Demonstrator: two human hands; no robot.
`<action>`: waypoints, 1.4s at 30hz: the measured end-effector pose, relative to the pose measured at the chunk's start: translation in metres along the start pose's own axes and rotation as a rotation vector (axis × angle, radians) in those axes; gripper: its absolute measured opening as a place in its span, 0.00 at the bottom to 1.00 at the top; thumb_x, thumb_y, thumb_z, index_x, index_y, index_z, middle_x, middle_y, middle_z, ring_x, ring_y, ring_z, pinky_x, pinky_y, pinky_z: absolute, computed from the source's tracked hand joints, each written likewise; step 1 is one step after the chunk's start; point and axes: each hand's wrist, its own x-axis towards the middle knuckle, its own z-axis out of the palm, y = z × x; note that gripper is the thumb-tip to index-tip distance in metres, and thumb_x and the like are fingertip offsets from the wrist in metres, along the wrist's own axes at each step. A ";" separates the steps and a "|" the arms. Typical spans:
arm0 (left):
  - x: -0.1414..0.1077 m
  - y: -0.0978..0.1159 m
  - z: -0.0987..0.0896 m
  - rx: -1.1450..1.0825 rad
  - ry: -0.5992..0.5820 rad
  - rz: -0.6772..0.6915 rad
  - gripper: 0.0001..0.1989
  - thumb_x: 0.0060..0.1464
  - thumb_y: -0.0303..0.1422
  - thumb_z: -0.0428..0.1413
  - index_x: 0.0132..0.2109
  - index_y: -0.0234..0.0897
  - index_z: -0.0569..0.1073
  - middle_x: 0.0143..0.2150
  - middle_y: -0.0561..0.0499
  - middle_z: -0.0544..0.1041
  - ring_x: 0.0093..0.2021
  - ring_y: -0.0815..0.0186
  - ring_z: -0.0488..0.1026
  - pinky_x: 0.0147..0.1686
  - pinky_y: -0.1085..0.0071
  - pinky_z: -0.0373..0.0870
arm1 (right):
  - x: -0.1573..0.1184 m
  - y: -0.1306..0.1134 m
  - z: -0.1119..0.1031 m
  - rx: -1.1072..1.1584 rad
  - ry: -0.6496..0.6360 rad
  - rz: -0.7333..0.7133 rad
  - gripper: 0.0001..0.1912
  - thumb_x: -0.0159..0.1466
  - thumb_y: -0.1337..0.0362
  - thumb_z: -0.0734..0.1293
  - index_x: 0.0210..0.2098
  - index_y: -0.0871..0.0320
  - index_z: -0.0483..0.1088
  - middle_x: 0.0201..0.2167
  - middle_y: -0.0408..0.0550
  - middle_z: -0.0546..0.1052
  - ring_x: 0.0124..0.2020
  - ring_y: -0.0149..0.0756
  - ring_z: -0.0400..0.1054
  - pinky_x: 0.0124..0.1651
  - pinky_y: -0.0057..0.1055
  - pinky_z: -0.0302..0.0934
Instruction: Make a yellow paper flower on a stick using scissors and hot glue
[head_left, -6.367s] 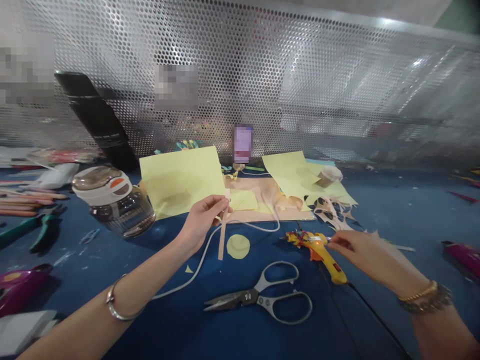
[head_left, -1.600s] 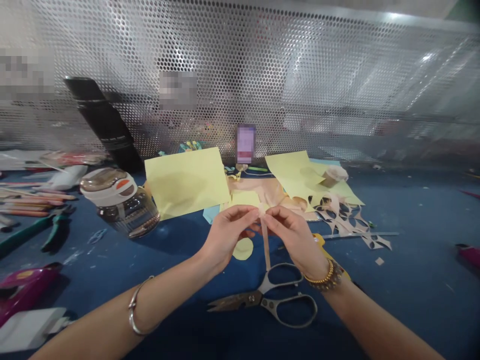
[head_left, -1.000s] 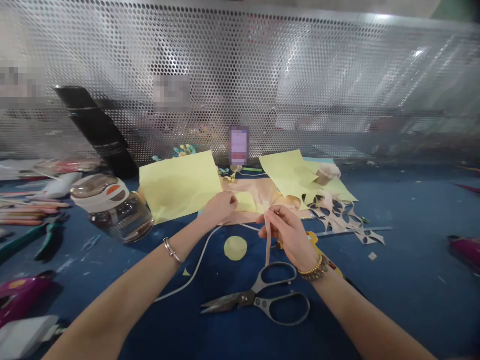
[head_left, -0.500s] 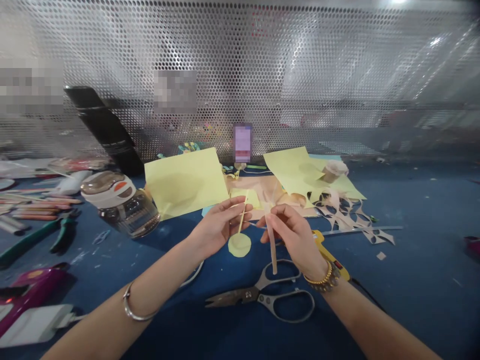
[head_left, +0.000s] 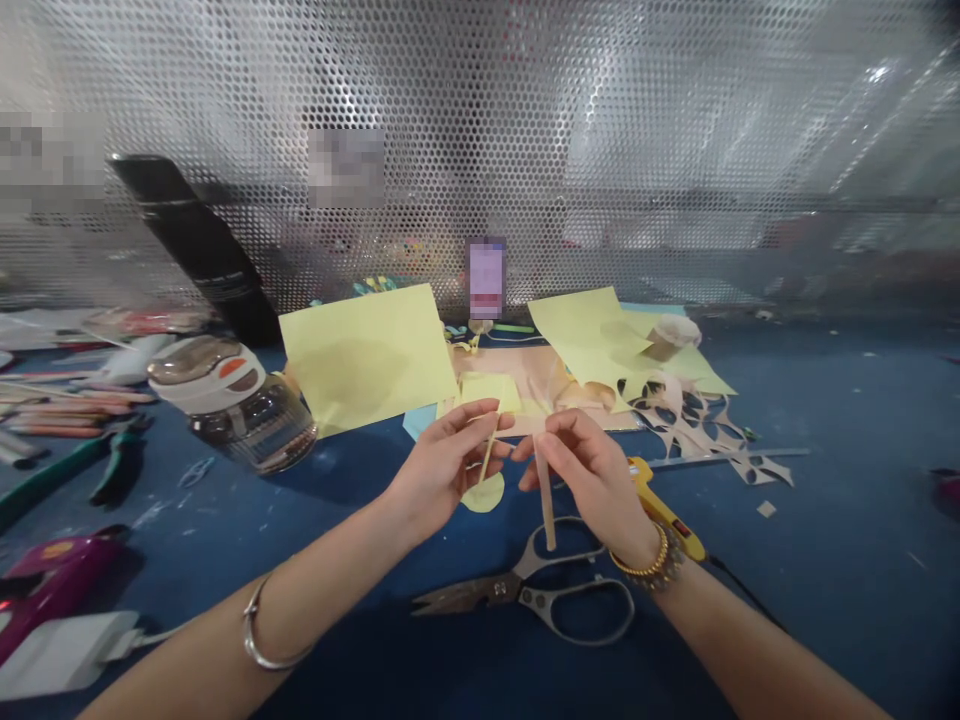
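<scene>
In the middle of the head view, my left hand (head_left: pixel 439 465) pinches a thin pale-yellow stick (head_left: pixel 489 452). A round pale yellow-green paper disc (head_left: pixel 484 494) shows at the stick's lower end; whether the two are joined I cannot tell. My right hand (head_left: pixel 589 470) is closed on a narrow, pale, see-through strip (head_left: pixel 547 500) that hangs down from the thumb and fingertips. The hands are a short gap apart. Below them, large scissors (head_left: pixel 517 590) with grey handles lie on the blue table, blades to the left.
Yellow paper sheets (head_left: pixel 367 360) lie behind both hands. To the left stand a lidded glass jar (head_left: pixel 251 425) and pliers (head_left: pixel 120 460). A yellow glue gun (head_left: pixel 679 525) lies beside my right wrist, near cut paper scraps (head_left: pixel 694 425). A phone (head_left: pixel 486 280) stands against the perforated metal panel.
The stick and disc have shifted slightly, and my left fingers now cover part of the disc. My right hand keeps its hold on the strip, almost unmoved.
</scene>
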 end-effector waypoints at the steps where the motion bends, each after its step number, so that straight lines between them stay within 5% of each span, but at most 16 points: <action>1: 0.000 -0.001 -0.001 0.011 -0.010 0.000 0.08 0.51 0.30 0.62 0.40 0.37 0.75 0.36 0.51 0.78 0.24 0.75 0.73 0.25 0.79 0.71 | 0.001 0.001 -0.001 0.001 0.019 0.003 0.05 0.66 0.62 0.62 0.35 0.55 0.62 0.29 0.42 0.76 0.22 0.28 0.71 0.29 0.27 0.68; 13: -0.011 -0.007 0.005 0.088 -0.134 0.126 0.05 0.54 0.33 0.59 0.39 0.38 0.74 0.32 0.55 0.72 0.20 0.80 0.60 0.17 0.81 0.52 | 0.004 0.002 -0.003 -0.057 0.139 0.067 0.06 0.62 0.62 0.65 0.31 0.56 0.65 0.21 0.39 0.71 0.15 0.24 0.62 0.20 0.24 0.58; 42: -0.013 -0.016 0.009 0.143 -0.114 0.141 0.08 0.50 0.34 0.62 0.40 0.43 0.78 0.28 0.54 0.74 0.21 0.76 0.62 0.20 0.76 0.56 | 0.001 -0.002 -0.002 -0.249 0.149 0.008 0.06 0.63 0.64 0.64 0.29 0.56 0.65 0.20 0.38 0.70 0.15 0.24 0.61 0.18 0.23 0.57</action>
